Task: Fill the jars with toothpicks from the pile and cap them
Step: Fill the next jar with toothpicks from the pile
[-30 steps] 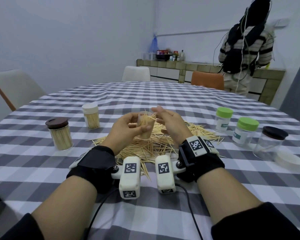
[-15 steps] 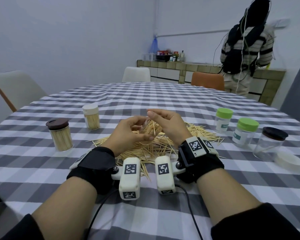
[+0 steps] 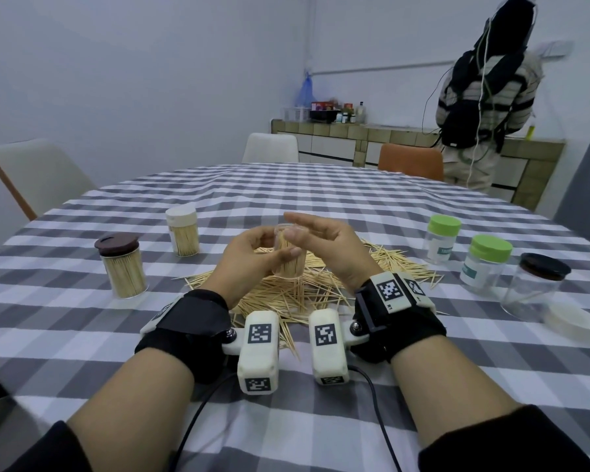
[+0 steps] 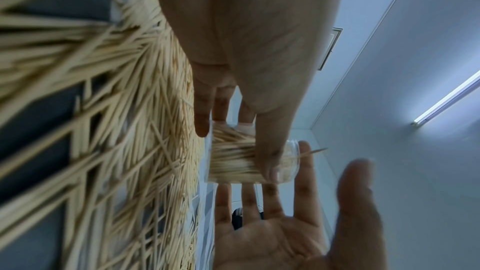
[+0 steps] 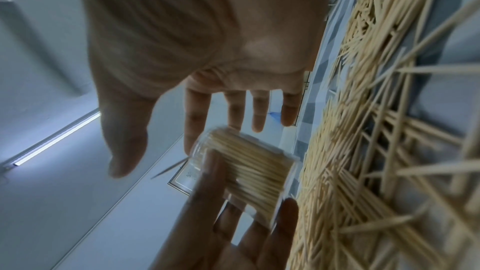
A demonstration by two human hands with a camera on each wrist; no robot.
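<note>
Two hands over the toothpick pile (image 3: 286, 294), left hand (image 3: 249, 257) wrapped around an uncapped clear jar (image 3: 288, 257) packed with toothpicks, right hand (image 3: 334, 247) flat-fingered beside the jar's mouth, holding nothing, pile just beneath the grip.

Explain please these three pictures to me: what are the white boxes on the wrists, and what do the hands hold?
A person works with bare hands; the white boxes are wrist cameras. The wide picture comes from a head camera, the others look along each hand. The left hand grips a small clear jar full of toothpicks, one sticking out. The right hand is open above it, holding nothing. On the checked tablecloth lie a toothpick pile, two filled capped jars on the left, three capped jars and a loose white lid on the right.
</note>
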